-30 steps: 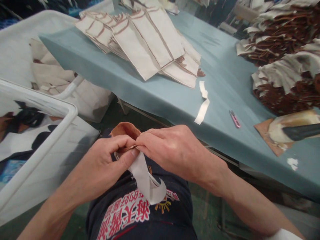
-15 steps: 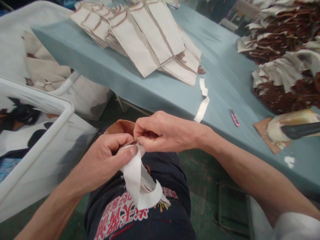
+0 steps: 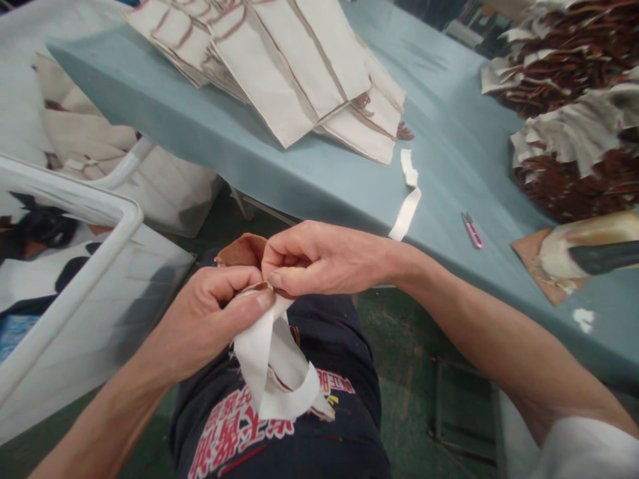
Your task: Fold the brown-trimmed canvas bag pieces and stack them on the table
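Cloth [image 3: 253,346], white with a brown flap [image 3: 242,250], hangs over the dark apron [image 3: 344,336], and both hands have it! Left hand [image 3: 222,307] is closed, thumb flat on top and fingers curled under, presumably to keep the edge steady. Right hand [image 3: 312,259] meets it right there, finger and thumb pinched together on that same edge, so close a grip hinting at delicate handling. Below, the white length dangles in a loop, falling free where neither hand obstructs it. Out to the worktop [image 3: 449,159] now: a loose strip [image 3: 411,199] near the edge, then pink snips [image 3: 472,231], both probably left close for easy reach. Farther off, pale panels [image 3: 292,73] overlap in a fanned stack, while brown-and-white bundles [image 3: 569,179] crowd the right. Over on the left, a white bin [image 3: 130,216] stands near the left arm
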### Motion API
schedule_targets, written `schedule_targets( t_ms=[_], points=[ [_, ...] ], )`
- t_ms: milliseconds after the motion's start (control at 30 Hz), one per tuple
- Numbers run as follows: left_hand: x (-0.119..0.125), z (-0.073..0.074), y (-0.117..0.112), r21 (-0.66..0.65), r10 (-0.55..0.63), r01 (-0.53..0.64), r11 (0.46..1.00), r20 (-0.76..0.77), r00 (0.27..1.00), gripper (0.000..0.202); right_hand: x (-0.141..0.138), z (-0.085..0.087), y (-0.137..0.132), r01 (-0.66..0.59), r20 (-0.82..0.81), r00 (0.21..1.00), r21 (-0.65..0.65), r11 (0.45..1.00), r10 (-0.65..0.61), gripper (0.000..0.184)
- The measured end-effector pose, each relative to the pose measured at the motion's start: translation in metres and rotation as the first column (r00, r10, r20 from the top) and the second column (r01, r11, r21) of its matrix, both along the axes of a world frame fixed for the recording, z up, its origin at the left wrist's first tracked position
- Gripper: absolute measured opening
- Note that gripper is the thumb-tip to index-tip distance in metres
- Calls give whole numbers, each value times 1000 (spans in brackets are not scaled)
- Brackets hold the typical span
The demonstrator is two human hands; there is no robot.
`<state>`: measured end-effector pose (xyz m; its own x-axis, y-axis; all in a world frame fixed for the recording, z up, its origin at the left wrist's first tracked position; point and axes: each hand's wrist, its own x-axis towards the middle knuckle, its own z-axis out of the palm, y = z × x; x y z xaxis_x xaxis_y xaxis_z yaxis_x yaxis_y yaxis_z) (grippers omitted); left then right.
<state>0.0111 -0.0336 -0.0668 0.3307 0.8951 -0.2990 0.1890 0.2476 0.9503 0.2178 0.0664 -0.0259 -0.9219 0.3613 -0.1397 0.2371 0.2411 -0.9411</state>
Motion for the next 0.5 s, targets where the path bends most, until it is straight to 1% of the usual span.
schedule_targets(
  t_ms=[100,133,167,267,333,400,433,500],
  points=[
    [8,1,1,93,105,-96,991,-88,991,34,0,-2,-5,88,10,996,195,977,-92,14],
    [9,1,1,117,121,-108,987,-109,987,33,1,-4,-7,115,2,993,222,968,-119,12],
    [9,2,1,128,116,-100,987,-120,986,33,2,-6,-8,138,-14,990,217,966,-138,11],
    [3,5,0,111,30,-21,994,-87,996,36,7,-13,-12,173,-54,984,105,979,-168,12],
    [-5,8,-2,79,-44,47,996,-43,998,38,10,-14,-15,170,-33,985,63,983,-168,14],
    [-12,9,-5,68,-102,104,992,-42,994,40,11,-14,-20,159,13,987,61,985,-161,14],
    [-15,9,-6,79,-118,123,989,-75,990,42,11,-13,-24,155,36,987,74,985,-158,13],
    [-19,7,-9,150,-71,105,983,-212,975,48,9,-11,-32,156,78,983,141,978,-168,11]
  ],
)
